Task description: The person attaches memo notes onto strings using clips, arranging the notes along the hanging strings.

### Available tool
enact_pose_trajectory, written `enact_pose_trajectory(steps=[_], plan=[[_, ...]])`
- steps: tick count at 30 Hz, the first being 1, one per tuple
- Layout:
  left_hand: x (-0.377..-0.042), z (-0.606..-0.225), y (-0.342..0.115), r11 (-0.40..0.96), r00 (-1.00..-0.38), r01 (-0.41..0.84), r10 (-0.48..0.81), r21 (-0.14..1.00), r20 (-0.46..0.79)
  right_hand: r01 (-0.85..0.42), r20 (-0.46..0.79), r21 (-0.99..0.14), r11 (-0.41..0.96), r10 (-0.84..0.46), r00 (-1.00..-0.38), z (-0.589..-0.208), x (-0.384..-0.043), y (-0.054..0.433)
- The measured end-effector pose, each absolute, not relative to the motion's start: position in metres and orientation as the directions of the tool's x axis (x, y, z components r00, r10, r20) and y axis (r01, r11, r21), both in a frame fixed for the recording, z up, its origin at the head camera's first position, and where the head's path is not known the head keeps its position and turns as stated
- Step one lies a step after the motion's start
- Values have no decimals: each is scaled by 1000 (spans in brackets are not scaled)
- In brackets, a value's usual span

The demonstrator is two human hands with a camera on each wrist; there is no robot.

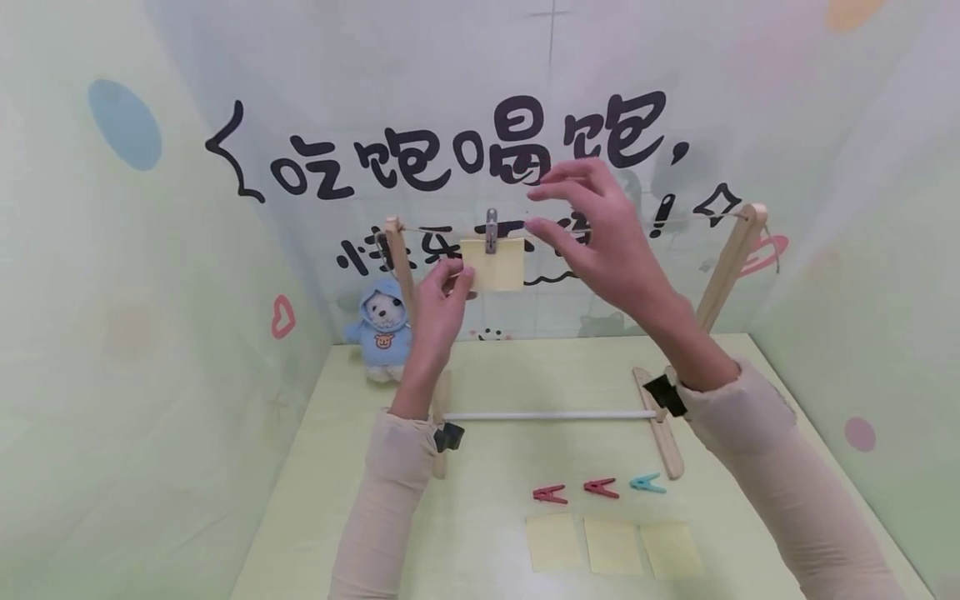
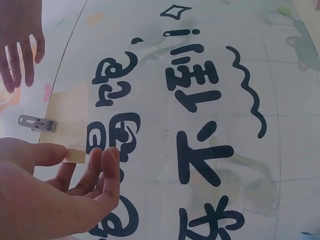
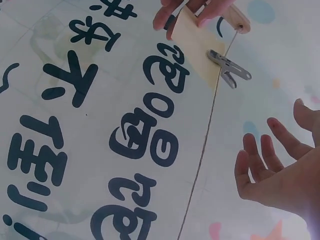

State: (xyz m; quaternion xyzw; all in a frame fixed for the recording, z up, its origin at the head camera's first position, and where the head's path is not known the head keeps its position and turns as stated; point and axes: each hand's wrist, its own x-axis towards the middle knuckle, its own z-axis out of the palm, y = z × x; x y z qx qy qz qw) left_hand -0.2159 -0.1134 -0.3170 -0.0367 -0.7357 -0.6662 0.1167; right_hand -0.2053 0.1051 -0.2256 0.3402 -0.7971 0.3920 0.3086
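Note:
A pale yellow paper note [image 1: 504, 268] hangs from a thin string [image 3: 206, 145], held there by a metal clip [image 1: 491, 231]. With thumb and fingers my left hand [image 1: 442, 304] pinches the note's left edge; the left wrist view shows the thumb [image 2: 50, 154] on the paper. My right hand [image 1: 600, 229] is raised to the right of the clip, touching nothing, its fingers apart and gently bent. In the right wrist view the clip [image 3: 229, 67] sits over both string and note, away from the right hand [image 3: 280, 165].
Wooden posts [image 1: 727, 258] carry the string, joined low down by a white rod [image 1: 551, 415]. Two red clothespins [image 1: 550, 494] and a blue clothespin [image 1: 647, 483] lie on the table, with three yellow notes [image 1: 613, 546] nearer me. A plush toy [image 1: 384, 329] sits behind the left post.

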Motion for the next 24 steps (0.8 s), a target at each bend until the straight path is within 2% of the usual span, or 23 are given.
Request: enact_pose_trajectory(steps=[9, 13, 18, 24], plan=[[-217, -329, -105, 61, -969, 225, -91, 973, 230, -768, 745, -406, 495, -307, -592, -253, -166, 158], [-218, -337, -104, 31, -968, 238, -79, 971, 240, -739, 717, -424, 523, -305, -627, -270, -151, 177], [-221, -345, -99, -33, -965, 261, -41, 965, 259, -707, 692, -444, 551, -291, -661, -287, -140, 195], [-225, -351, -89, -54, -956, 291, 11, 955, 292, -691, 693, -457, 559, -263, -671, -304, -127, 217]])
